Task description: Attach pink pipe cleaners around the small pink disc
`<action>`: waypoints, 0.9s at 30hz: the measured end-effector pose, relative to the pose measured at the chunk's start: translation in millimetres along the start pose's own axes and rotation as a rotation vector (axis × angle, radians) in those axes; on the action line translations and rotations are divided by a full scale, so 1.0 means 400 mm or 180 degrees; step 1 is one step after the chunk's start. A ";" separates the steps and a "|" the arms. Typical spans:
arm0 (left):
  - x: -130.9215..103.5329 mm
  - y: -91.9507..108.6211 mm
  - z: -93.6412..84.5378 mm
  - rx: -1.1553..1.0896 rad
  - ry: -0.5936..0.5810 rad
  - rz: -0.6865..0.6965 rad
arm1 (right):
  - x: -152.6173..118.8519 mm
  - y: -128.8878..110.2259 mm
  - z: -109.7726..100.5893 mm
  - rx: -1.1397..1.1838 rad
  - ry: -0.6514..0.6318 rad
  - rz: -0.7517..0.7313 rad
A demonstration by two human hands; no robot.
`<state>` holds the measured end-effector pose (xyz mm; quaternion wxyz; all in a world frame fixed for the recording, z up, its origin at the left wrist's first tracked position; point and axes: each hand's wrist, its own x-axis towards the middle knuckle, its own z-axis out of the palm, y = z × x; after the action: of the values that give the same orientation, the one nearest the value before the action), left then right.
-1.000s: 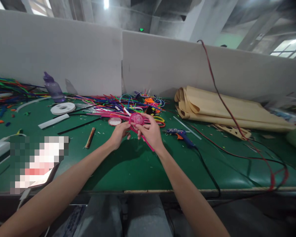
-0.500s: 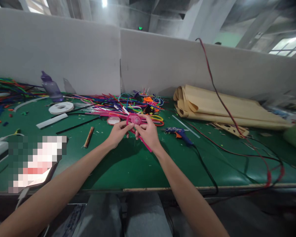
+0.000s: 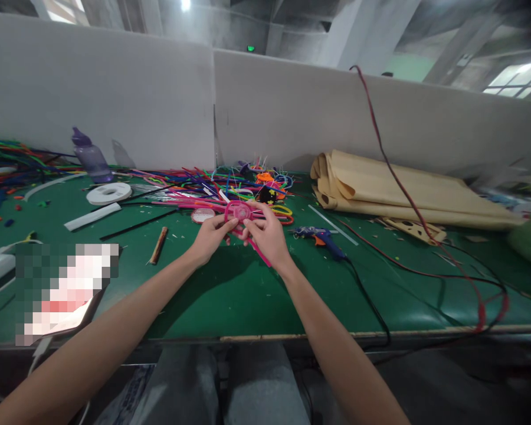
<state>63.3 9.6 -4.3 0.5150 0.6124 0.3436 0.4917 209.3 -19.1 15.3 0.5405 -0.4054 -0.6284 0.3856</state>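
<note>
Green worktop (image 3: 248, 307), coloured strips (image 3: 190, 183) behind. Left hand (image 3: 209, 239), right hand (image 3: 269, 238) close together above it, fingers narrowed: left pinching pink strip (image 3: 261, 255), right gripping pink disc (image 3: 241, 212), strip curving past disc's left side. Step, judged: shaping strip around disc. Next move calls for steady pinch, even bend.

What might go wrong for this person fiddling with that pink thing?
The pink piece is held by the fingertips of the left hand and right hand, so it might slip. The blue glue gun lies near the right hand; if hot, it could burn. Its black cord reaches the green table's front edge and could snag.
</note>
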 end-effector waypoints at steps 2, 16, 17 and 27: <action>0.000 0.001 0.000 -0.0113 0.0173 -0.0038 | 0.001 -0.005 -0.002 0.0011 0.0167 0.0018; -0.007 0.015 0.006 -0.0136 0.0329 -0.0065 | 0.015 0.019 -0.026 0.0071 0.0481 0.0465; -0.007 0.015 0.007 -0.0123 0.0343 -0.0012 | 0.016 0.020 -0.026 -0.0084 0.0603 0.0332; -0.009 0.022 0.011 -0.0404 0.0123 -0.0080 | 0.023 0.016 -0.033 0.0541 0.0497 0.0777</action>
<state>65.8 2.7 3.3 0.5522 0.5645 0.3293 0.5176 222.1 -7.5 14.3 0.5692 -0.4603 -0.4957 0.4674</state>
